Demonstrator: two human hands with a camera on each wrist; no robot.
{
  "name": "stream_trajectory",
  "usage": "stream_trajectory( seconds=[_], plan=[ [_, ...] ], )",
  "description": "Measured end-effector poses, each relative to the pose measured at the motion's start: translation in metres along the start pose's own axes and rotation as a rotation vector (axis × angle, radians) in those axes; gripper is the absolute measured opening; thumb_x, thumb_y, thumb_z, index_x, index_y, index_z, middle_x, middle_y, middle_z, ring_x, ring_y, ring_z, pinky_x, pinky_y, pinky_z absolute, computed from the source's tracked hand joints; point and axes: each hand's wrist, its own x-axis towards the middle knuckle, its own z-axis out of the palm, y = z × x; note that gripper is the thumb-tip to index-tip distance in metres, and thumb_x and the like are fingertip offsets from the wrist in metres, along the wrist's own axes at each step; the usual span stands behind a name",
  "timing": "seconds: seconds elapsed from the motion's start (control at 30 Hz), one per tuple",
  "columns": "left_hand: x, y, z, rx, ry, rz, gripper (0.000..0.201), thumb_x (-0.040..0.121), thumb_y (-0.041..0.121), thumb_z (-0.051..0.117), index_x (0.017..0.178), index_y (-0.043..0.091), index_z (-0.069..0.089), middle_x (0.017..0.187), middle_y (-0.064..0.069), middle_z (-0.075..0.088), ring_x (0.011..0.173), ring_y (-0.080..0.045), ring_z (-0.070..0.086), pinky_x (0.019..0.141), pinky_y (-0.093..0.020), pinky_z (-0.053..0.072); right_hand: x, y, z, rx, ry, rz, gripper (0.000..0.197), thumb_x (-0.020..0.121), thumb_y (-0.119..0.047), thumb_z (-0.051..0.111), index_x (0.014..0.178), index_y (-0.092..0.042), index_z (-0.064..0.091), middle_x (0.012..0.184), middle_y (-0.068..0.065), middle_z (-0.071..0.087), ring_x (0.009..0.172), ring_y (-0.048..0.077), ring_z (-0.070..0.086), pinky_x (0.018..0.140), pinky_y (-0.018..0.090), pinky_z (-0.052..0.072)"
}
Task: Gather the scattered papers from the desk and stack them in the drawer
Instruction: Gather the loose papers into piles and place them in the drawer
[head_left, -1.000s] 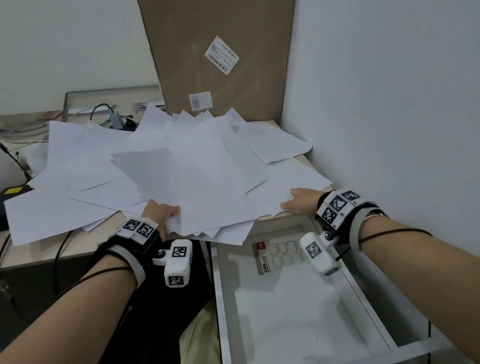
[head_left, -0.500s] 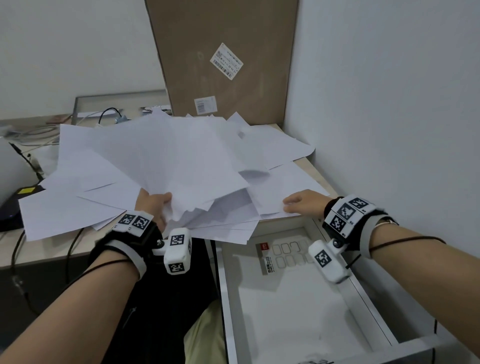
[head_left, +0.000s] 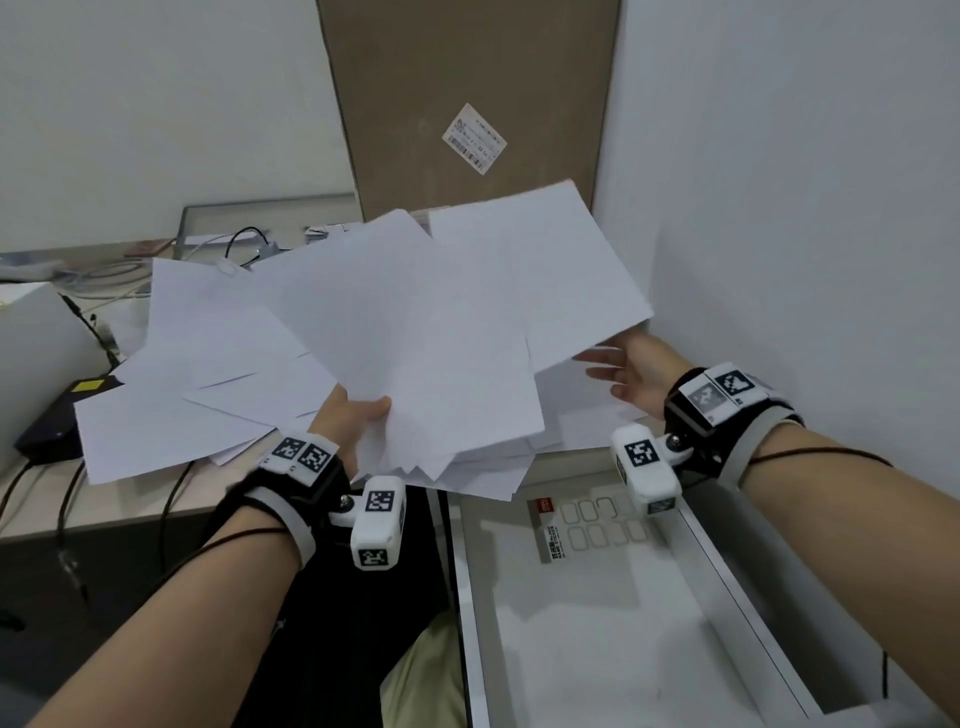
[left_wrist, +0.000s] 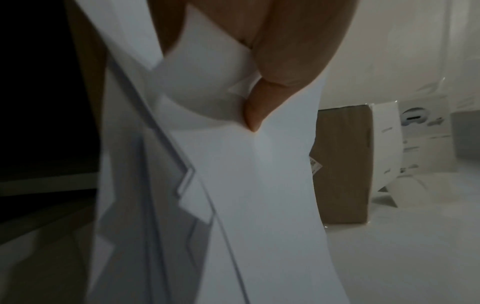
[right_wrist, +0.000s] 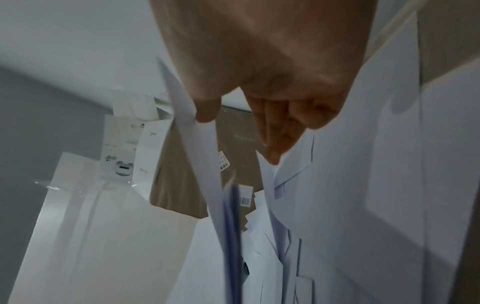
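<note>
While the left hand (head_left: 349, 422) pinches a fanned bundle of white paper sheets (head_left: 415, 332), thumb (left_wrist: 255, 114) clear only at the wrist, the right hand (head_left: 631, 375) spreads loose beneath its edge, above the open white metal drawer (head_left: 691, 597).

The lifted papers (head_left: 415, 332) are hiding the left hand's fingers and most of the surface (head_left: 130, 499) behind them.

left hand (head_left: 349, 422) raised, thumb and fingers pinched shut, right hand (head_left: 631, 375) forward, fingers extended and spread
</note>
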Motion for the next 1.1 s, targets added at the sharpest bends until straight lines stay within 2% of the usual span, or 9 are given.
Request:
stream_trajectory(
  seconds=[0.1, 0.2, 0.37, 0.57, 0.6, 0.67, 0.83, 0.97, 1.1],
  plan=[
    [0.004, -0.008, 0.000, 0.047, 0.083, -0.001, 0.049, 0.090, -0.006, 0.054, 0.136, 0.007, 0.045, 0.131, -0.016, 0.057, 0.117, -0.036, 0.056, 0.103, -0.056, 0.041, 0.008, -0.002, -0.004, 0.118, 0.128, -0.049, 0.037, 0.098, -0.047, 0.038, 0.090, -0.020, 0.061, 0.064, -0.003, 0.055, 0.038, 0.006, 0.044, 0.036, 0.016, 0.019],
    [0.010, -0.010, -0.004, 0.058, 0.120, -0.007, 0.047, 0.090, -0.005, 0.055, 0.135, 0.006, 0.045, 0.127, -0.012, 0.058, 0.115, -0.032, 0.056, 0.099, -0.046, 0.044, 0.012, -0.007, -0.014, 0.064, 0.067, 0.008, 0.066, 0.088, -0.070, 0.033, 0.098, -0.012, 0.064, 0.065, -0.002, 0.053, 0.042, 0.008, 0.038, 0.035, 0.016, 0.015],
    [0.019, -0.012, -0.009, 0.061, 0.150, 0.003, 0.042, 0.091, -0.003, 0.054, 0.131, 0.007, 0.047, 0.123, -0.009, 0.058, 0.111, -0.029, 0.056, 0.098, -0.044, 0.043, 0.011, -0.007, -0.016, -0.546, 0.094, -0.106, 0.007, 0.091, -0.014, 0.058, 0.085, -0.012, 0.062, 0.075, 0.002, 0.052, 0.055, 0.012, 0.047, 0.044, 0.021, 0.030],
    [0.015, -0.004, -0.022, 0.476, 0.346, -0.133, 0.061, 0.087, 0.018, 0.063, 0.140, 0.010, 0.032, 0.139, -0.014, 0.045, 0.125, -0.030, 0.042, 0.100, -0.032, 0.039, 0.019, -0.003, -0.016, -0.200, 0.449, -0.335, 0.023, 0.091, -0.007, 0.049, 0.071, -0.014, 0.058, 0.067, 0.001, 0.056, 0.039, 0.001, 0.052, 0.050, 0.024, 0.043],
    [0.017, -0.002, -0.021, 0.301, 0.357, -0.208, 0.061, 0.089, 0.018, 0.062, 0.141, 0.008, 0.031, 0.140, -0.017, 0.044, 0.119, -0.029, 0.047, 0.092, -0.034, 0.044, 0.018, -0.004, -0.015, -0.176, 0.450, -0.350, 0.022, 0.091, -0.008, 0.049, 0.074, -0.015, 0.060, 0.066, -0.001, 0.055, 0.035, -0.001, 0.048, 0.046, 0.020, 0.041],
    [0.023, -0.007, -0.024, 0.256, 0.293, -0.174, 0.057, 0.090, 0.014, 0.061, 0.139, 0.003, 0.036, 0.139, -0.021, 0.046, 0.113, -0.035, 0.055, 0.082, -0.038, 0.049, 0.016, -0.007, -0.009, -0.177, 0.382, -0.333, 0.023, 0.092, -0.010, 0.049, 0.075, -0.019, 0.061, 0.068, -0.003, 0.055, 0.040, 0.003, 0.048, 0.043, 0.018, 0.037],
    [0.034, -0.015, -0.020, 0.193, 0.097, -0.255, 0.041, 0.092, 0.016, 0.059, 0.131, 0.009, 0.048, 0.132, -0.016, 0.057, 0.117, -0.037, 0.055, 0.101, -0.056, 0.041, 0.004, -0.005, 0.015, -0.451, 0.078, -0.195, 0.016, 0.094, -0.012, 0.051, 0.084, -0.017, 0.062, 0.075, -0.001, 0.055, 0.055, 0.010, 0.049, 0.048, 0.021, 0.032],
    [0.023, -0.013, -0.006, 0.211, -0.021, -0.276, 0.043, 0.096, 0.038, 0.050, 0.123, 0.005, 0.051, 0.122, -0.011, 0.059, 0.110, -0.033, 0.059, 0.093, -0.046, 0.048, 0.004, 0.016, 0.033, -0.753, -0.107, -0.110, 0.018, 0.096, -0.013, 0.050, 0.103, -0.004, 0.064, 0.077, 0.003, 0.054, 0.056, 0.011, 0.049, 0.047, 0.020, 0.033],
    [0.019, -0.014, -0.006, 0.222, -0.168, -0.352, 0.064, 0.080, 0.037, 0.072, 0.129, 0.000, 0.052, 0.120, -0.022, 0.063, 0.107, -0.037, 0.062, 0.092, -0.055, 0.050, 0.000, 0.033, 0.047, -0.902, -0.220, -0.142, 0.022, 0.090, -0.011, 0.056, 0.069, -0.010, 0.054, 0.067, -0.003, 0.049, 0.060, 0.011, 0.046, 0.050, 0.016, 0.033]
  ],
)
